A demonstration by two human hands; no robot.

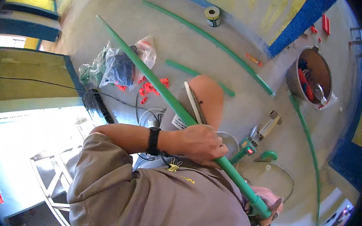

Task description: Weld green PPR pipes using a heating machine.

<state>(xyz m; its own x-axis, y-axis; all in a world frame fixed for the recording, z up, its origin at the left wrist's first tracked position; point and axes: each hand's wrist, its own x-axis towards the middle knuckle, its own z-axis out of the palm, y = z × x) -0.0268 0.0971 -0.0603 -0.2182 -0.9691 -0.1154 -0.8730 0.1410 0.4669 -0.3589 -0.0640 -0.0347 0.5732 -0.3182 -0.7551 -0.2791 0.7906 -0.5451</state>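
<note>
A long green plastic pipe [149, 76] slants across my body from the upper left to the lower right. My left hand [202, 144] is closed around its middle section, with a black band on the wrist. At the lower right end, a short green collar-like fitting [260, 206] sits on the pipe. My right hand [275, 208] grips around that end, its fingers partly hidden behind the pipe. Beside my left hand, a pale curved strip with a dark toothed edge [196, 103] lies against my bare knee [209, 99]. A green-handled tool with a red lit display [247, 148] stands near the pipe.
More green pipes [221, 46] lie on the floor, a shorter one [180, 67] near my knee. Red fittings [151, 87] and clear plastic bags [122, 67] are at left. A tape roll [212, 16] stands ahead; a round tub [293, 75] holds items at right. Cables cross the floor.
</note>
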